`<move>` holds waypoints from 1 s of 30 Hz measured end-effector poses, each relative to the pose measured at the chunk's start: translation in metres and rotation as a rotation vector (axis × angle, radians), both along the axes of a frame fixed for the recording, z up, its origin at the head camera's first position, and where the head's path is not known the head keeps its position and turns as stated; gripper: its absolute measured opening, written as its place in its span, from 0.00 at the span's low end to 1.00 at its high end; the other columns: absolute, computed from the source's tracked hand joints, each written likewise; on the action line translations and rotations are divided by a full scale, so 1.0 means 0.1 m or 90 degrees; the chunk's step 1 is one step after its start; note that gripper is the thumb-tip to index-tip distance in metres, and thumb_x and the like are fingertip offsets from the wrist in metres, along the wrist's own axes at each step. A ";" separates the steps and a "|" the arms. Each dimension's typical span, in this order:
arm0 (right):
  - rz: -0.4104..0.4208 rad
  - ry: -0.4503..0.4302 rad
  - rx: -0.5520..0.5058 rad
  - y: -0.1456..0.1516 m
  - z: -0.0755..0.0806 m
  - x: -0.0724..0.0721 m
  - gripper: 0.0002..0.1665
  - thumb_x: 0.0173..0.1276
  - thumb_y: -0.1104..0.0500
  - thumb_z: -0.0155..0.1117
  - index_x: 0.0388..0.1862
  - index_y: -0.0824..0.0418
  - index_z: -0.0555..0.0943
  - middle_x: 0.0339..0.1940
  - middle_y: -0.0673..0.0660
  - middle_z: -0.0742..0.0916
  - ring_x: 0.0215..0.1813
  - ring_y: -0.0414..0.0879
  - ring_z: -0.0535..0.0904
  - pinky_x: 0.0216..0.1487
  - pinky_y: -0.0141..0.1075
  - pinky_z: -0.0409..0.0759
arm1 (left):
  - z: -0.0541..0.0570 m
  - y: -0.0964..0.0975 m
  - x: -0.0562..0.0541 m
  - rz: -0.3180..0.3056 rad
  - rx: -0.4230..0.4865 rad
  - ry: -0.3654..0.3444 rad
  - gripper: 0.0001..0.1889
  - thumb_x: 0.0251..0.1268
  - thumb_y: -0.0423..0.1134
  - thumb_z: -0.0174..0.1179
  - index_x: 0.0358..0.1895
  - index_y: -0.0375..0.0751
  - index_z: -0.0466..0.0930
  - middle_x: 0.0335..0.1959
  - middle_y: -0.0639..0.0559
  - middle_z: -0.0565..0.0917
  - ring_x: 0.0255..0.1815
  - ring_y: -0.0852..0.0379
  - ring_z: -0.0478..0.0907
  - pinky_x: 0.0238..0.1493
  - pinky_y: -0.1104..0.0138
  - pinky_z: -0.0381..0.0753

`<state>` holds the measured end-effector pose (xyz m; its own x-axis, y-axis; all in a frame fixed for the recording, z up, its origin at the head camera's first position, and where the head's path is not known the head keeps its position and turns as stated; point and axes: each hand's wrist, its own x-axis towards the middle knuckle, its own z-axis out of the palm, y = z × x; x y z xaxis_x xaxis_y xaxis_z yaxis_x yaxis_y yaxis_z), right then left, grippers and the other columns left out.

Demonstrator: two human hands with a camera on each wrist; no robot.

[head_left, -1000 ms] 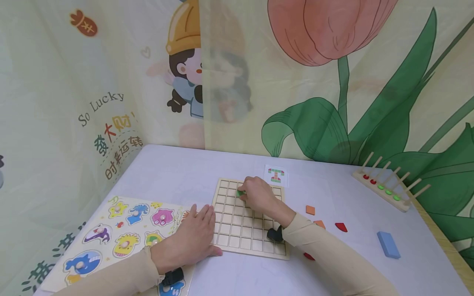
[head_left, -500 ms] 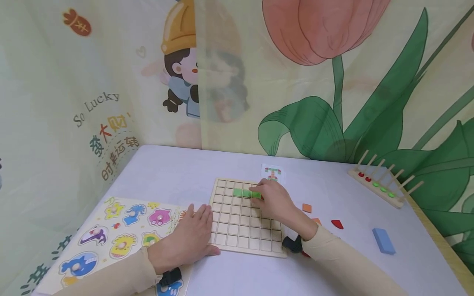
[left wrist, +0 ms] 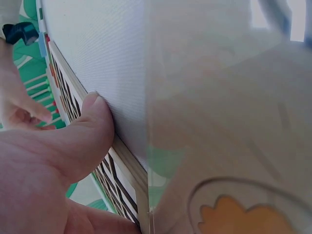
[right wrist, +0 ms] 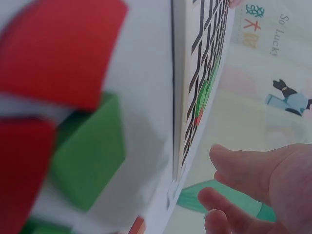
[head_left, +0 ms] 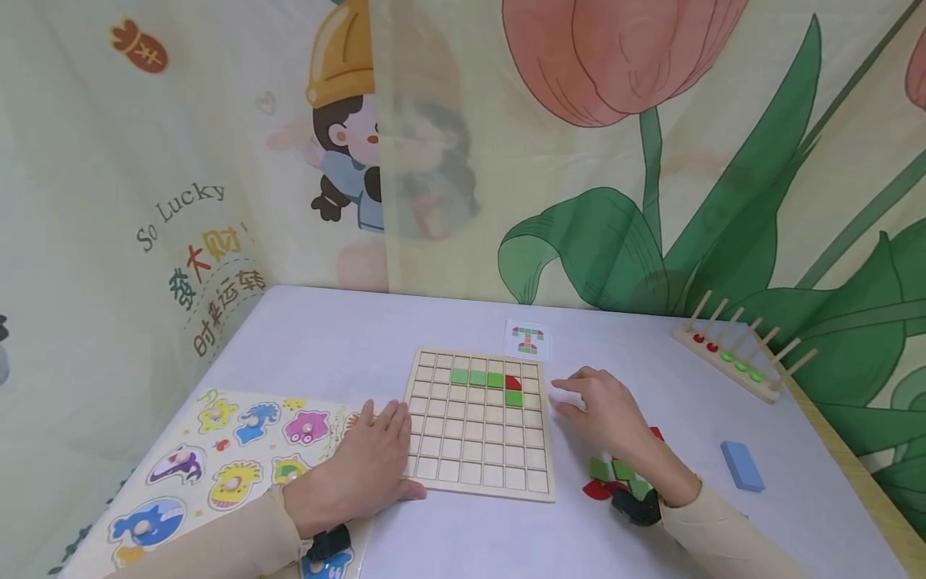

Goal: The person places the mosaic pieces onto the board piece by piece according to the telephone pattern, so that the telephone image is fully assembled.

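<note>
A wooden grid board (head_left: 463, 430) lies flat in the middle of the table. In its upper rows are several green square tiles (head_left: 477, 378) and a red quarter-round tile (head_left: 513, 383). My left hand (head_left: 369, 466) rests at the board's left edge with straight fingers; in the left wrist view its thumb (left wrist: 92, 114) lies along the frame. Just right of the board hovers my right hand (head_left: 608, 410), thumb and index finger apart and nothing between them. Loose green tiles (head_left: 599, 469) and red tiles (head_left: 596, 489) lie below its wrist, partly hidden by the forearm.
Behind the board lies a pattern card (head_left: 528, 339). A knobbed sea-animal puzzle (head_left: 181, 434) reaches under the left arm. On the right are a blue block (head_left: 742, 465) and a pegged rack with red and green beads (head_left: 723, 362). A curtain (head_left: 441, 273) stands behind the table.
My right hand has moved right, off the board's upper rows to the table beside it. The red quarter-round and the green tile below it now show. The left hand stays put.
</note>
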<state>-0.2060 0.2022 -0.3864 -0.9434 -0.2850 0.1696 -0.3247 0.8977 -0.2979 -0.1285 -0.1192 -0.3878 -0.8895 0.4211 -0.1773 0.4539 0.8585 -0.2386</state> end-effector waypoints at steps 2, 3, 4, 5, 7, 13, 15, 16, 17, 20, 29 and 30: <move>-0.012 -0.003 0.002 0.09 0.00 0.04 0.22 0.62 0.59 0.77 0.56 0.59 0.88 0.46 0.59 0.89 0.42 0.50 0.80 0.37 0.39 0.80 | 0.00 0.00 0.00 -0.002 0.004 0.002 0.50 0.63 0.75 0.54 0.73 0.33 0.70 0.77 0.39 0.71 0.80 0.45 0.65 0.78 0.45 0.64; -0.017 -0.006 0.001 0.14 -0.01 0.06 0.22 0.62 0.59 0.77 0.56 0.59 0.88 0.46 0.59 0.89 0.42 0.50 0.80 0.37 0.38 0.79 | 0.00 0.00 0.00 -0.002 0.007 0.002 0.50 0.64 0.74 0.54 0.73 0.32 0.70 0.77 0.39 0.71 0.80 0.45 0.65 0.78 0.45 0.64; -0.022 -0.009 0.002 0.18 -0.02 0.08 0.21 0.62 0.60 0.76 0.56 0.59 0.88 0.46 0.59 0.89 0.42 0.50 0.80 0.36 0.38 0.79 | 0.00 0.00 0.00 -0.002 0.010 0.001 0.50 0.64 0.74 0.55 0.73 0.32 0.70 0.77 0.38 0.71 0.80 0.45 0.65 0.78 0.45 0.64; -0.028 -0.011 0.004 0.23 -0.03 0.09 0.22 0.62 0.60 0.76 0.56 0.60 0.88 0.46 0.59 0.89 0.43 0.50 0.80 0.36 0.38 0.80 | 0.00 0.00 0.00 -0.002 0.014 0.000 0.50 0.64 0.74 0.55 0.73 0.32 0.70 0.77 0.38 0.71 0.80 0.44 0.65 0.78 0.45 0.64; -0.045 -0.023 0.004 0.31 -0.04 0.13 0.22 0.62 0.59 0.77 0.56 0.59 0.88 0.45 0.59 0.89 0.44 0.51 0.81 0.36 0.38 0.80 | 0.01 -0.01 0.01 -0.001 0.019 -0.003 0.50 0.64 0.74 0.55 0.73 0.32 0.70 0.77 0.38 0.70 0.80 0.44 0.65 0.78 0.45 0.64; -0.100 -0.059 0.004 0.54 -0.08 0.21 0.24 0.61 0.58 0.78 0.56 0.61 0.88 0.45 0.62 0.88 0.40 0.50 0.80 0.36 0.40 0.83 | 0.03 -0.01 0.00 0.001 0.017 -0.008 0.50 0.64 0.74 0.55 0.73 0.31 0.70 0.77 0.37 0.70 0.80 0.44 0.65 0.78 0.44 0.64; -0.105 -0.056 0.003 0.61 -0.09 0.23 0.23 0.62 0.58 0.77 0.56 0.62 0.88 0.45 0.63 0.88 0.37 0.48 0.78 0.34 0.38 0.81 | 0.04 -0.01 0.00 0.003 0.016 -0.010 0.50 0.64 0.74 0.55 0.73 0.31 0.69 0.77 0.37 0.70 0.80 0.44 0.65 0.79 0.44 0.63; -0.103 -0.052 0.002 0.64 -0.10 0.24 0.23 0.62 0.58 0.77 0.56 0.63 0.88 0.45 0.64 0.88 0.35 0.48 0.77 0.33 0.37 0.79 | 0.04 -0.01 0.00 0.003 0.017 -0.012 0.50 0.64 0.73 0.55 0.73 0.31 0.69 0.77 0.37 0.70 0.80 0.44 0.65 0.79 0.44 0.63; -0.100 -0.047 0.001 0.66 -0.10 0.25 0.23 0.62 0.58 0.77 0.55 0.63 0.88 0.44 0.64 0.88 0.34 0.47 0.76 0.32 0.36 0.77 | 0.04 -0.01 0.00 0.004 0.018 -0.014 0.50 0.64 0.73 0.56 0.73 0.31 0.69 0.77 0.37 0.70 0.80 0.43 0.65 0.79 0.44 0.63; -0.099 -0.044 0.005 0.71 -0.12 0.27 0.22 0.62 0.58 0.77 0.55 0.63 0.88 0.44 0.63 0.88 0.33 0.46 0.74 0.31 0.34 0.73 | 0.04 -0.01 0.00 0.002 0.019 -0.016 0.50 0.64 0.73 0.56 0.73 0.31 0.69 0.77 0.37 0.70 0.80 0.43 0.65 0.79 0.44 0.63; -0.108 -0.063 0.043 0.82 -0.09 0.32 0.24 0.59 0.60 0.78 0.55 0.65 0.87 0.44 0.64 0.87 0.44 0.55 0.81 0.42 0.49 0.86 | 0.04 0.00 0.00 -0.004 0.032 -0.019 0.50 0.64 0.72 0.57 0.73 0.29 0.69 0.76 0.36 0.70 0.80 0.42 0.65 0.78 0.43 0.63; -0.109 -0.063 0.049 0.84 -0.09 0.32 0.25 0.59 0.60 0.79 0.55 0.66 0.87 0.44 0.65 0.87 0.44 0.55 0.81 0.42 0.50 0.86 | 0.04 0.00 0.00 -0.005 0.030 -0.018 0.50 0.64 0.72 0.57 0.73 0.29 0.70 0.76 0.36 0.70 0.80 0.42 0.65 0.78 0.43 0.63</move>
<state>-0.1744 0.2866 -0.3958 -0.9902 -0.1270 0.0578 -0.1375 0.9586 -0.2493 -0.1286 -0.1193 -0.3835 -0.8815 0.4361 -0.1812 0.4661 0.8653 -0.1847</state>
